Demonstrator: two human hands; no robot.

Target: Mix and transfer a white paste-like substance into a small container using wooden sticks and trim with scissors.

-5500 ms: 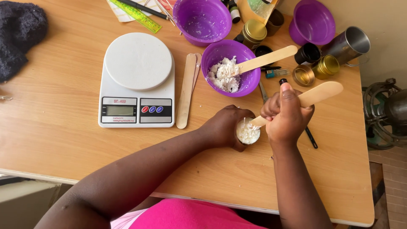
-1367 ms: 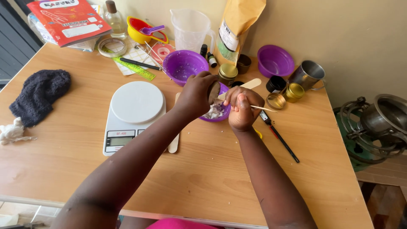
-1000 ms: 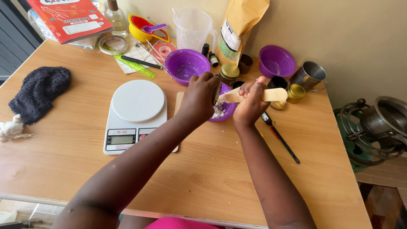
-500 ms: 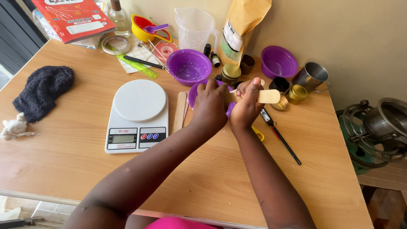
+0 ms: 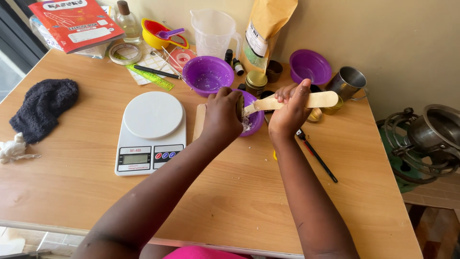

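Pale wood is running across the whole surface (image 5: 239, 192), which is standing against a beige wall. Beside the white kitchen scale (image 5: 151, 129), on its right, a purple bowl (image 5: 255, 120) is sitting with white crumbly material showing at its near edge; most of its inside is being covered by the hands. The left hand (image 5: 223, 115) is clenching a small round container over that bowl, and so little of the container is showing between the fingers that its contents cannot be told. The right hand (image 5: 290, 112) is gripping a flat wooden spatula (image 5: 306, 100), whose blade end is pointing toward the left hand and whose tip is getting lost behind it. Behind the scale, a second purple bowl (image 5: 208, 74) is holding only a thin whitish smear. Farther right from the scale, a third purple bowl (image 5: 310, 66) is looking bare inside, with a metal cup (image 5: 349, 82) next to it. A clear measuring jug (image 5: 214, 31) and a tan paper pouch (image 5: 268, 31) are standing at the wall. Small gold tins are being partly hidden behind the right hand.
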